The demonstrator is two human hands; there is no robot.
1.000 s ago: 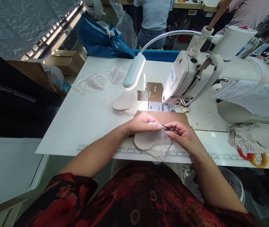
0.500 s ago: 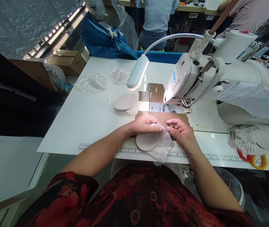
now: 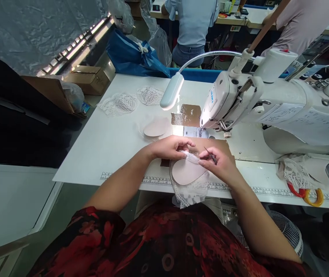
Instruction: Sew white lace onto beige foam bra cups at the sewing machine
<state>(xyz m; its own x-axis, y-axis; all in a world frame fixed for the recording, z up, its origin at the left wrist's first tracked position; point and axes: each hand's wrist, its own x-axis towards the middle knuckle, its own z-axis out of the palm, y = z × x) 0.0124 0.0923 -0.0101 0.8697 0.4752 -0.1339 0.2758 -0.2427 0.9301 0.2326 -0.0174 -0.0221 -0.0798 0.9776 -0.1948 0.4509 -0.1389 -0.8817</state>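
Observation:
My left hand (image 3: 172, 148) pinches the upper edge of a white lace piece (image 3: 192, 192), with thumb and index finger closed on it. A pale oval pad (image 3: 187, 172) lies on the lace and hangs down with it towards the table's front edge. My right hand (image 3: 218, 163) is closed on the other end of the same lace edge. Slim, dark, pointed tweezers (image 3: 210, 155) rest in its fingers, tip up and left; their exact shape is small to see. Just beyond my hands is the needle area of a white sewing machine (image 3: 225, 100).
Another oval pad (image 3: 156, 127) on lace and two lace pieces (image 3: 120, 104) lie to the left. A lamp (image 3: 172, 91) overhangs the table (image 3: 83, 154). Red- and yellow-handled scissors (image 3: 314, 197) and more lace (image 3: 294, 171) are at the right. People sit beyond.
The lace and pad have turned, so the pad now faces up between my hands. My left hand has shifted slightly left. The tweezers have swung more upright in my right hand.

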